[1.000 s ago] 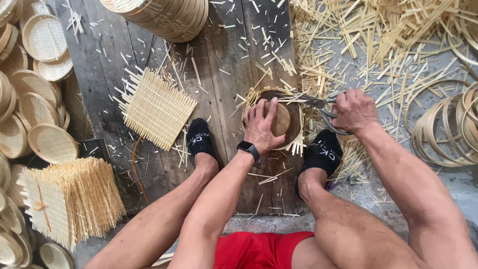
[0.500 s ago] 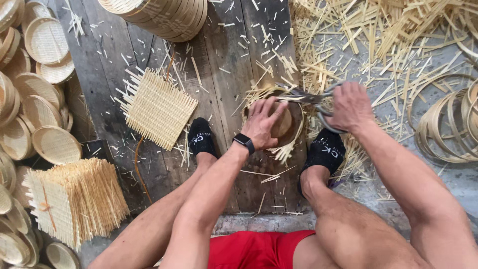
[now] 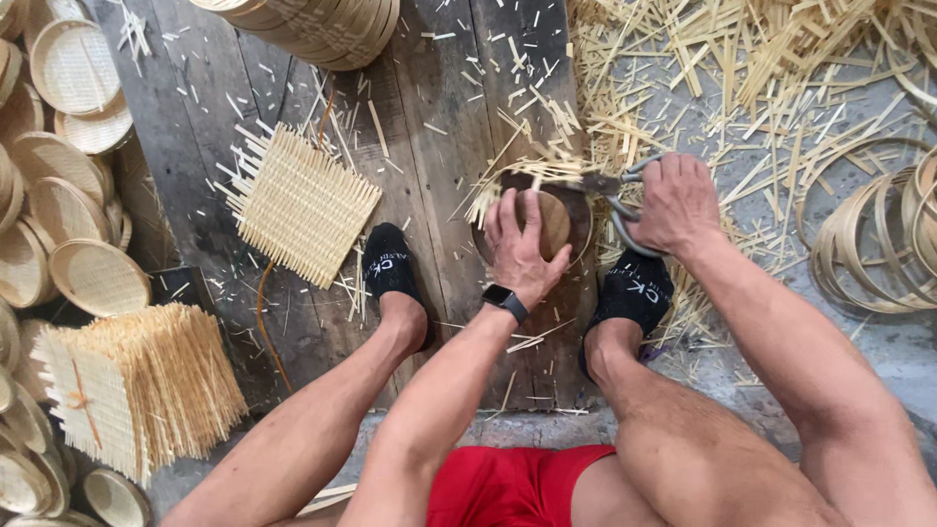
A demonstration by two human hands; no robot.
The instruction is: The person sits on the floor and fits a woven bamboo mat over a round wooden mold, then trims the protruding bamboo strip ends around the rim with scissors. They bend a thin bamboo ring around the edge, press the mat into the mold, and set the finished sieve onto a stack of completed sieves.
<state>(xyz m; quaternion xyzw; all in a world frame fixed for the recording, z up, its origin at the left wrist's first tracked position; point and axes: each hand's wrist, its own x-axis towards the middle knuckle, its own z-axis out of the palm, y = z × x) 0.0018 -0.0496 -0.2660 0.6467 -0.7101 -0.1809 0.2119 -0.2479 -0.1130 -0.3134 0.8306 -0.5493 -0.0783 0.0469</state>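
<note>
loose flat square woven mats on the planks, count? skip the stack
1: the woven mat lies flat on the planks, left of the left hand. Others may be hidden.

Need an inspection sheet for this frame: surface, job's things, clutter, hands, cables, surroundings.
Surface: dark weathered wooden planks, with grey floor to the right.
Job's things: round woven bamboo basket with loose strip ends sticking out along its top edge; grey metal shears at that edge.
Clutter: cut pale bamboo strips litter the planks and floor.
Hands: left hand presses flat on the basket; right hand grips the shears' handles.
Cables: one thin brown cord on the planks, beside the square woven bamboo mat.
Surroundings: finished round trays stacked left, mat pile lower left, bamboo hoops right.
</note>
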